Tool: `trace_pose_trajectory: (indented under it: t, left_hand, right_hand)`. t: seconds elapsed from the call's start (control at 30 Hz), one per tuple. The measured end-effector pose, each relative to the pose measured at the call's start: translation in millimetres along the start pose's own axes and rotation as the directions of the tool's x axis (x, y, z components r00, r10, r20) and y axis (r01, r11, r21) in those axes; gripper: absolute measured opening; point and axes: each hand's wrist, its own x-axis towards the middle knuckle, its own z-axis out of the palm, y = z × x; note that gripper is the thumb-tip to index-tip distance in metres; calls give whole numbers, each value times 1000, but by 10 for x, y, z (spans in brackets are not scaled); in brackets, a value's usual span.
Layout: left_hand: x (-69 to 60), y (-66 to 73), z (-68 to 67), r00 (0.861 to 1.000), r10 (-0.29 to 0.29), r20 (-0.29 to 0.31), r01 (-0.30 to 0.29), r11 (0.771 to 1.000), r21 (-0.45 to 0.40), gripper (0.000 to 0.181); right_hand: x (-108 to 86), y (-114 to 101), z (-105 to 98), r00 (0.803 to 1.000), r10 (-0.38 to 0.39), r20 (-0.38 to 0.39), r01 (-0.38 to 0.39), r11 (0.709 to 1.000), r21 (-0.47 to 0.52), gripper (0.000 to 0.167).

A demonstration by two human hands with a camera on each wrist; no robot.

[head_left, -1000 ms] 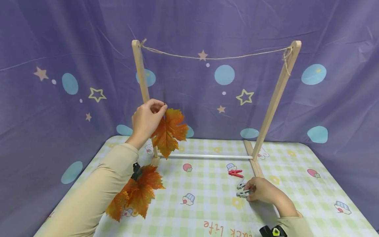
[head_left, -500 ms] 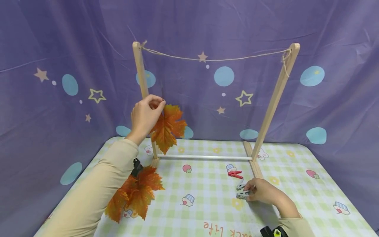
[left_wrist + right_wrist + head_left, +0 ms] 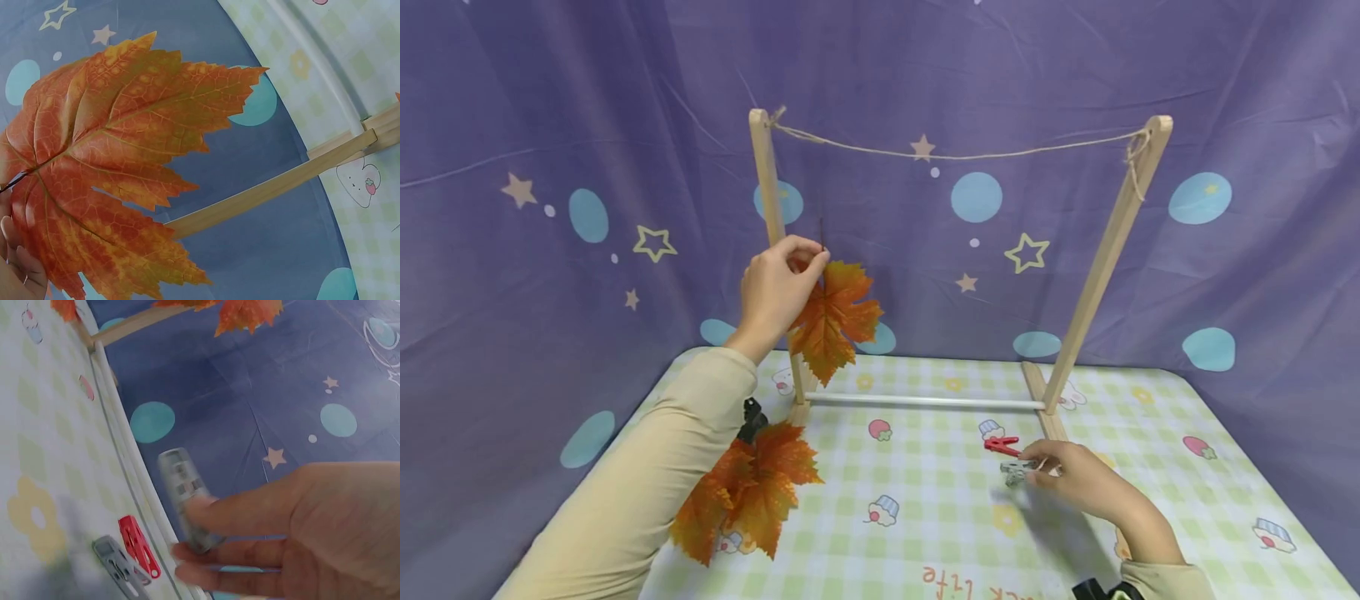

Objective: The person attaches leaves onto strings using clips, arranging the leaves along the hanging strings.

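Observation:
My left hand (image 3: 775, 287) pinches the thin stem of an orange maple leaf (image 3: 837, 321), which hangs below the fingers near the rack's left post. In the left wrist view the leaf (image 3: 119, 131) fills much of the picture, and only part of the hand shows. My right hand (image 3: 1078, 477) holds a grey clothespin (image 3: 178, 472) between thumb and fingers, slightly blurred, just above the table. Beneath it a second grey clothespin (image 3: 115, 562) lies beside a red clothespin (image 3: 1002, 446). In the head view the two grey ones overlap and are hard to tell apart.
A wooden rack (image 3: 1101, 275) stands on the checked tablecloth (image 3: 940, 517), with twine (image 3: 955, 157) strung between its post tops and a white rod (image 3: 925, 402) low down. More maple leaves (image 3: 775, 483) lie at the left, partly behind the left sleeve. A purple curtain (image 3: 880, 67) hangs behind.
My right hand has lifted a grey clothespin off the table and moved slightly away from me. The left hand has risen a little with its leaf. The head view has shifted slightly.

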Motion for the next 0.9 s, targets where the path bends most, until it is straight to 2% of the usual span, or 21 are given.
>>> trace_pose_trajectory:
  t: [0.3, 0.53, 0.7, 0.9]
  left_hand:
    - [40, 35, -43, 1000, 2, -2, -2, 1000, 9, 22]
    - [73, 60, -39, 1000, 28, 10, -28, 999, 17, 21]
    - [72, 69, -47, 1000, 27, 12, -27, 999, 18, 18]
    - [86, 82, -57, 999, 32, 4, -33, 999, 10, 18]
  right_hand:
    - [234, -308, -69, 988, -65, -141, 58, 997, -57, 27]
    - [449, -581, -190, 958, -169, -234, 144, 982, -119, 25]
    - [609, -815, -278, 942, -232, -244, 197, 968, -158, 26]
    - [816, -1109, -495, 920, -294, -260, 248, 949, -197, 27]
